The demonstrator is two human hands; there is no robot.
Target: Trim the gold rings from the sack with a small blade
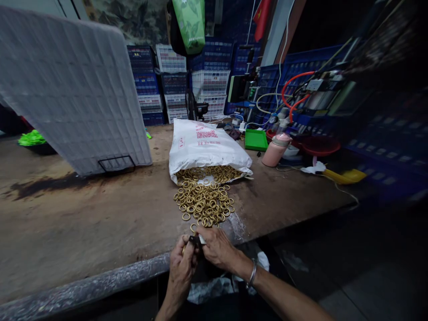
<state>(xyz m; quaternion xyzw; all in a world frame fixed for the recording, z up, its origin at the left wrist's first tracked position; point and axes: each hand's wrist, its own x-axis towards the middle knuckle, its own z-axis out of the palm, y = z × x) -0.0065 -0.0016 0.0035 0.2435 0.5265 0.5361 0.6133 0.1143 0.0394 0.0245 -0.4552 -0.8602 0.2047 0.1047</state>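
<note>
My left hand and my right hand meet at the near edge of the wooden workbench. Both are closed around a small dark tool held between them. A brass ring seems to sit in the left hand's fingers, but it is mostly hidden. Just beyond the hands lies a heap of brass rings. The rings spill from the open mouth of a white plastic bag lying on the bench. A metal bracelet is on my right wrist.
A grey quilted panel leans at the left. A green tray, a pink bottle, a red basin and a yellow scoop sit at the right. Blue and white crates are stacked behind. Clear plastic hangs below the bench edge.
</note>
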